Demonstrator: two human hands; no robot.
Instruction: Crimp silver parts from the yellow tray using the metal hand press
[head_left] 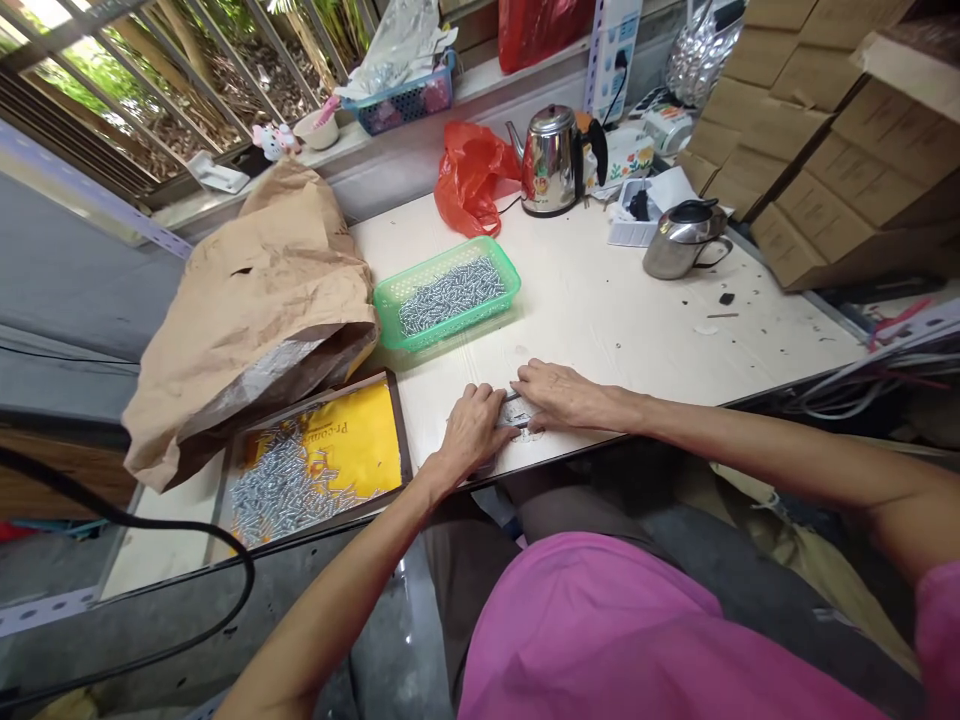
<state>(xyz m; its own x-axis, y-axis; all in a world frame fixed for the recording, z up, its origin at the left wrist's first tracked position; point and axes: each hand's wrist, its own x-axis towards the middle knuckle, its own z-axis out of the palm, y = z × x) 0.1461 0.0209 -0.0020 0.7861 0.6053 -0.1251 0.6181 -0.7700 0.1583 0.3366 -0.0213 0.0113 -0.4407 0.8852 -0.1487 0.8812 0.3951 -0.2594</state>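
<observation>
Near the table's front edge, my left hand (474, 428) and my right hand (561, 395) grip a small, flat, greyish metal-looking piece (516, 411) from either side. The fingers of both hands are closed about its ends and cover much of it, so its exact kind cannot be made out. To the left of my left hand lies a shallow dark-rimmed tray (396, 425) lined with yellow printed plastic. A heap of small silvery screws or pins (281, 490) fills its left part. Beyond my hands, a green plastic basket (390, 320) contains many similar silvery pieces (457, 293).
A large brown paper bag (247, 300) stands at the left. Toward the back are a red plastic bag (469, 180), a steel electric kettle (551, 165) and a steel pot (679, 245). Cardboard boxes (847, 170) are stacked at the right. A black cable (247, 580) loops at lower left.
</observation>
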